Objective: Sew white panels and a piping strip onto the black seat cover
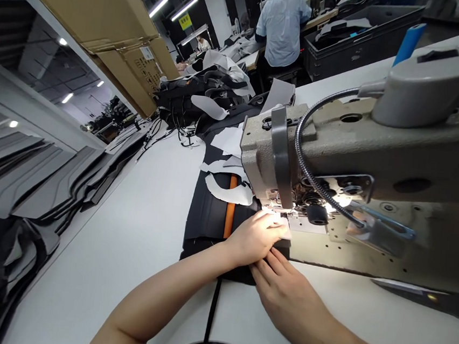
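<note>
My left hand is closed, its fingers bent over a small pale piece and the black fabric panel just in front of the sewing machine's lit needle area. Close below it, my right hand has its fingers together on the panel's near edge, touching the left hand; its thumb is hidden. An orange strip runs along the panel. Across the strip lies a white curved piece. The needle tip is hidden by glare and the left fingers.
Scissors lie on the white table at the right. Grey and black panels are stacked along the left. A fabric heap and cardboard boxes stand behind. Farther back, a person in a light blue shirt sits beside a dark crate.
</note>
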`<state>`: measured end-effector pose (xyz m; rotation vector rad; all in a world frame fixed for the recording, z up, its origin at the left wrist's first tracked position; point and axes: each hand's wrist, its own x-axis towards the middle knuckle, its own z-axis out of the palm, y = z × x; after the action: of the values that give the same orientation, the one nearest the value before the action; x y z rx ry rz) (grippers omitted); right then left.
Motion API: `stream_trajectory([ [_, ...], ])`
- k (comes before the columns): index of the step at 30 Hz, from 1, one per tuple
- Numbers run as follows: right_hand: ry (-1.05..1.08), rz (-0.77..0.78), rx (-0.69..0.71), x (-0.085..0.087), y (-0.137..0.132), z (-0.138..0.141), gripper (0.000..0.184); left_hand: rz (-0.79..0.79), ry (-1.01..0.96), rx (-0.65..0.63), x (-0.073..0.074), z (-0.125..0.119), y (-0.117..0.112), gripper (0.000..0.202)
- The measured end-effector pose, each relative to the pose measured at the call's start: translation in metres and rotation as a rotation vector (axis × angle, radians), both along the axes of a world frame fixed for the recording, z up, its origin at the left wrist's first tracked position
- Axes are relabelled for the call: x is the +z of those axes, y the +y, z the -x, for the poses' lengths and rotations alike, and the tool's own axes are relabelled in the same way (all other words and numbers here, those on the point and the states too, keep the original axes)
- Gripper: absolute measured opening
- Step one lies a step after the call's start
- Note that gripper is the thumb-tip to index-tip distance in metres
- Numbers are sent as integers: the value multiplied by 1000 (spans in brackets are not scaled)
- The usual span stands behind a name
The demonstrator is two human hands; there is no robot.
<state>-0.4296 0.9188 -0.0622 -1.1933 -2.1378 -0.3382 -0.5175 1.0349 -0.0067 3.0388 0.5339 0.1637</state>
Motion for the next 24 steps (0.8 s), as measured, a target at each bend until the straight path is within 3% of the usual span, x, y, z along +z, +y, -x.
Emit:
stream_trajectory([
  [6, 5, 66, 82, 3, -11, -3, 30, 130, -170, -36, -11, 17, 18, 27],
  [13, -51, 193, 51, 6, -5, 38, 69, 193, -229, -52, -12, 17, 16, 28],
  [19, -11, 168, 35, 7, 2, 43, 59, 181, -207, -125, -8, 18, 19, 33],
  [24, 0, 144, 3, 8, 0, 41, 59, 162, -238, -139, -10, 21, 22, 23],
])
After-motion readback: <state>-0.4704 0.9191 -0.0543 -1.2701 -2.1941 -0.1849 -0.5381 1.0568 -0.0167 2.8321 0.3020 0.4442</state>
